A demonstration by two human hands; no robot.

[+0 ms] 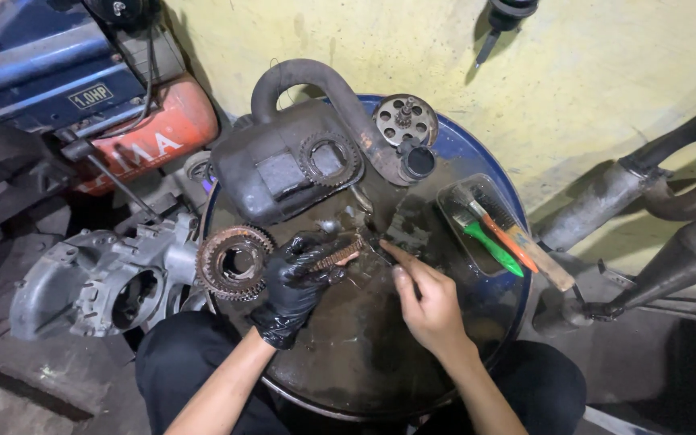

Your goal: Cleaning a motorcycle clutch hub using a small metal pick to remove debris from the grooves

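Head view: rusty gear (234, 263) and brush tray (477, 221) flank both busy hands.

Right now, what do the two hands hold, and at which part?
The gloved left hand holds a rusty toothed ring edge-on, fingers wrapped over its rim. The bare right hand holds nothing that shows; its fingertips touch beside that ring.

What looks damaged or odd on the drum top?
The toothed rings are rusty: one gear ring hangs over the drum top's left edge, and the gloved left hand holds another rusty ring. The right hand is bare.
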